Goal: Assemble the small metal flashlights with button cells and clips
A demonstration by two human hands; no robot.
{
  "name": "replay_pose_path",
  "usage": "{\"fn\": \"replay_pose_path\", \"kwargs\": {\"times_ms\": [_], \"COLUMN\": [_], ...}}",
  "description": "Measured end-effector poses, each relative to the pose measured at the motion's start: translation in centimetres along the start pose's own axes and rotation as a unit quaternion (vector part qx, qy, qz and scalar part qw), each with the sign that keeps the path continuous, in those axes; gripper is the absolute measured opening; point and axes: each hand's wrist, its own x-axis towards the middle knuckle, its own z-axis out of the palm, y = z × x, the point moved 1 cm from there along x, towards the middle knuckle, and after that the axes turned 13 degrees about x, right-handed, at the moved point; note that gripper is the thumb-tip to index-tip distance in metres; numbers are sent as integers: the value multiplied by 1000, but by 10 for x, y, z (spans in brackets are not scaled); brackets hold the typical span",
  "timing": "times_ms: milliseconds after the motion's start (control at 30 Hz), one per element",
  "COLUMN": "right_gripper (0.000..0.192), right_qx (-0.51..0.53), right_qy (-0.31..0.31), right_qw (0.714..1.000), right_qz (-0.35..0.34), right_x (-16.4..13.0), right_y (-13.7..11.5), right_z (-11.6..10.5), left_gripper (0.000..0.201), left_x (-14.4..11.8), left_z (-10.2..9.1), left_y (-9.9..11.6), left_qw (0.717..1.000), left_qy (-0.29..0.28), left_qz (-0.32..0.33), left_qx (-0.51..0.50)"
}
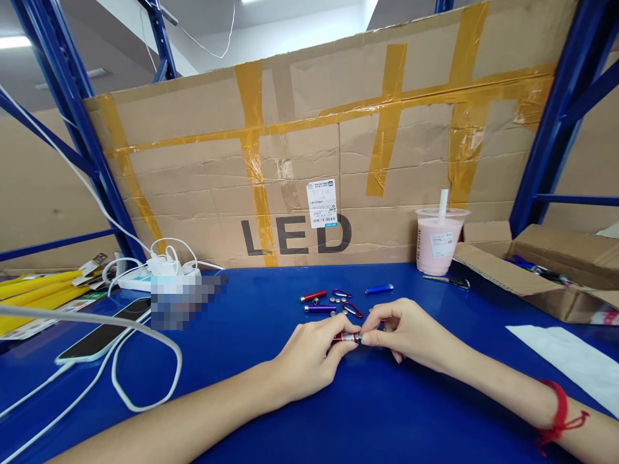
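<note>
Your left hand (314, 351) and right hand (403, 332) meet over the smooth blue table (271, 412), both pinched narrow on one small red metal cylinder (346, 337), a pen-sized torch with a silver band. Your left fingers curl around its left end; your right thumb and forefinger nip its right end. The cylinder lies level, just above the tabletop at the middle of the view.

A red braided cord (558, 419) wraps your right wrist, its loose ends hanging.

Just beyond your knuckles lies a scatter of like parts: a red tube (313, 296), a purple tube (320, 309) and a blue tube (378, 289), all glossy and round, with two wire clips (352, 308) in red and several small silver button discs (334, 299) between them.

Farther right a clear plastic cup (439, 241) of pink drink stands upright with a white straw and a printed label, against the creased cardboard wall (338, 148) patched with amber tape and stamped LED. Beside the cup rest dark-handled scissors (447, 280) and an open cardboard box (541, 270). A white sheet (570, 361) lies flat at your right.

To your left, a dark glossy phone (104, 332) lies face up among looping white cables (145, 386), near a white power strip (145, 274).
</note>
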Motion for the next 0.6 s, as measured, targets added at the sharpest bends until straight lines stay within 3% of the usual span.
{"fn": "replay_pose_path", "kwargs": {"times_ms": [600], "right_gripper": [25], "right_qx": [-38], "right_qy": [3], "right_qw": [999], "right_qz": [-10], "right_x": [-2], "right_y": [-2], "right_z": [-2], "left_gripper": [13], "left_x": [1], "left_z": [0], "left_y": [1], "left_qw": [1000], "left_qy": [-8], "left_qz": [-3], "left_qx": [11]}}
